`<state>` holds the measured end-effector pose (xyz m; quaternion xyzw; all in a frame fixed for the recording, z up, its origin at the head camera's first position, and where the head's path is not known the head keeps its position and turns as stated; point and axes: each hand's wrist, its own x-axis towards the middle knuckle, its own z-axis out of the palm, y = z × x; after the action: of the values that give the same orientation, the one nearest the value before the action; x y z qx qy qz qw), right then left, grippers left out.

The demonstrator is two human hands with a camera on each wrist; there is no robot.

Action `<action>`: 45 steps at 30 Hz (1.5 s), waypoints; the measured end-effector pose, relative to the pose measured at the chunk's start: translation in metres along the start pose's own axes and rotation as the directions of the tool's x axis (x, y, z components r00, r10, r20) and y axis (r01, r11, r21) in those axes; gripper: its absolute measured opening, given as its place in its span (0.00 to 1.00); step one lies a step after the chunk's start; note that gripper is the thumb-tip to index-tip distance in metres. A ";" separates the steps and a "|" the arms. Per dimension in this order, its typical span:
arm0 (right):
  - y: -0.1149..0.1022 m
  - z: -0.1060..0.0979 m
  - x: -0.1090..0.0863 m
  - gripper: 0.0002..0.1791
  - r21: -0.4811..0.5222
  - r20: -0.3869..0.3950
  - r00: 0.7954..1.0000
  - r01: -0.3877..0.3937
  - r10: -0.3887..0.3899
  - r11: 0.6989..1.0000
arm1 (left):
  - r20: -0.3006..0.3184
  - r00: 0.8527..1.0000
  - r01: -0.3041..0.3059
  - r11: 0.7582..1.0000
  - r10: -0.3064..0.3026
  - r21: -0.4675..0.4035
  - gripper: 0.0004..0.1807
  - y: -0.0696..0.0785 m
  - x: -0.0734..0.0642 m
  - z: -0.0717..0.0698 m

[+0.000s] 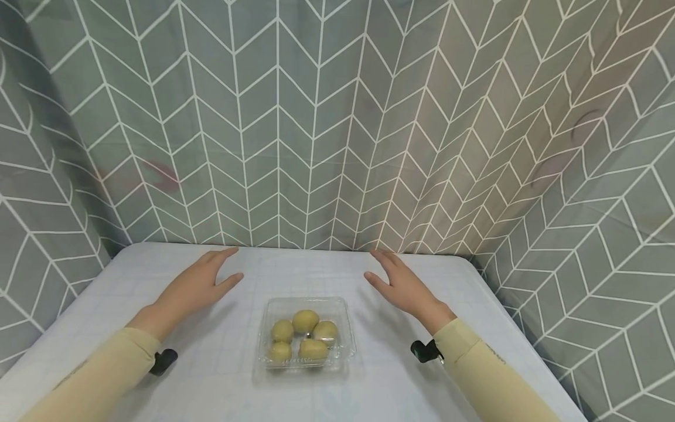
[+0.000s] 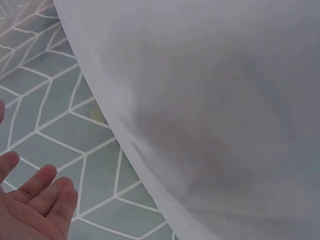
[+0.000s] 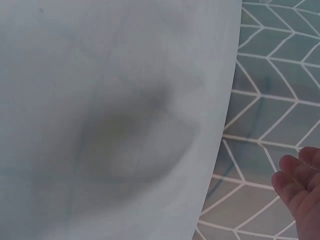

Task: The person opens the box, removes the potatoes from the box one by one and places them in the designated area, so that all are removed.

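A clear plastic box (image 1: 345,316) sits on the white-covered table (image 1: 221,375) in the head view, between my two hands. Inside it lie several yellow, rounded pieces that look like small potatoes (image 1: 305,321). My left hand (image 1: 197,283) hovers over the table to the left of the box, fingers spread and thumb apart, holding nothing. On the other side, my right hand (image 1: 405,287) is held in the same loose way, also with nothing in it. The left wrist view catches the left hand's fingers (image 2: 47,192) at its lower left; the right wrist view has the right fingers (image 3: 295,177) at lower right.
A grey curtain (image 1: 295,129) with white chevron lines hangs behind the table's far edge and along both sides. Small black devices (image 1: 163,361) are strapped at both wrists. Shadows of the hands fall on the tablecloth (image 3: 115,140).
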<state>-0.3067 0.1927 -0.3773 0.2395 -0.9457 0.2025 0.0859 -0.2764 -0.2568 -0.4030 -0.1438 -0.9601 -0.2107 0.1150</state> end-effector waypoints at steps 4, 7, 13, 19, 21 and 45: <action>-0.004 0.004 -0.007 0.41 0.014 -0.017 1.000 0.011 -0.010 1.000 | -0.009 1.000 -0.008 1.000 0.008 -0.017 0.44 0.005 -0.008 0.003; -0.007 0.007 -0.012 0.41 0.028 -0.015 1.000 0.000 0.000 1.000 | -0.014 1.000 -0.019 0.999 0.018 -0.026 0.43 0.007 -0.013 0.006; -0.011 0.012 -0.024 0.40 0.057 -0.012 1.000 0.006 -0.006 0.998 | -0.018 0.999 -0.030 0.999 0.029 -0.033 0.43 0.015 -0.022 0.010; -0.016 0.015 -0.036 0.38 0.097 -0.020 1.000 0.024 -0.022 0.995 | -0.014 0.999 -0.030 0.998 0.030 -0.046 0.41 0.025 -0.033 0.012; -0.020 0.015 -0.041 0.37 0.123 -0.020 0.999 0.029 -0.026 0.992 | -0.012 0.999 -0.033 0.998 0.032 -0.053 0.40 0.027 -0.037 0.014; -0.047 0.033 -0.082 0.28 0.327 -0.018 0.992 0.123 -0.125 0.937 | 0.030 0.999 -0.031 0.966 0.040 -0.258 0.33 0.073 -0.087 0.017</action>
<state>-0.2141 0.1751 -0.4124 0.3098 -0.8820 0.3506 0.0559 -0.1742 -0.2060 -0.4151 -0.1785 -0.9237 -0.3288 0.0824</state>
